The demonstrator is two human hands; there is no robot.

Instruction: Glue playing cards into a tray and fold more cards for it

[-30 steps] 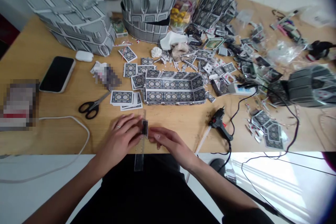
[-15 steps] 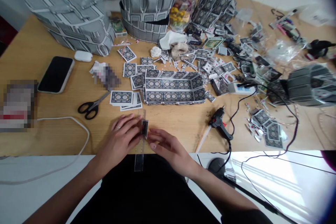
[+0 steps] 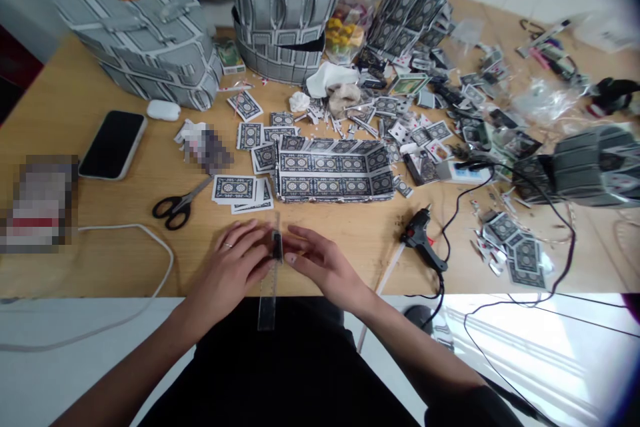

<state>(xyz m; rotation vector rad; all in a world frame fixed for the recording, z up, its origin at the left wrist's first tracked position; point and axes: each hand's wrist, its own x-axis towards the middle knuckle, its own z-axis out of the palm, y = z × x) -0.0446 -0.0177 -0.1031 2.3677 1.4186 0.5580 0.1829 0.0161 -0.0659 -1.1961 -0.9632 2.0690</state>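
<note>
Head view, looking down at the near edge of a wooden table (image 3: pixel 75 93). Both hands meet over a clear ruler (image 3: pixel 268 293) that lies lengthwise toward the person, its near end overhanging the table edge. The left hand (image 3: pixel 235 263), a ring on one finger, lies flat with fingers spread and fingertips pressing a small dark card piece (image 3: pixel 277 245) against the ruler. The right hand (image 3: pixel 320 263) has closed in from the other side since a second ago, its fingers now lying together and touching the same piece, which earlier stood more exposed between the hands and is now largely covered; judged from this, the piece is being folded or creased along the ruler's edge. Behind the hands lie a flat tray of joined cards (image 3: pixel 333 173), loose playing cards (image 3: pixel 234 188), scissors (image 3: pixel 177 203), a glue gun (image 3: pixel 423 243) and a phone (image 3: pixel 113 145). Grey card-built models (image 3: pixel 145 43) stand at the far side.
</note>
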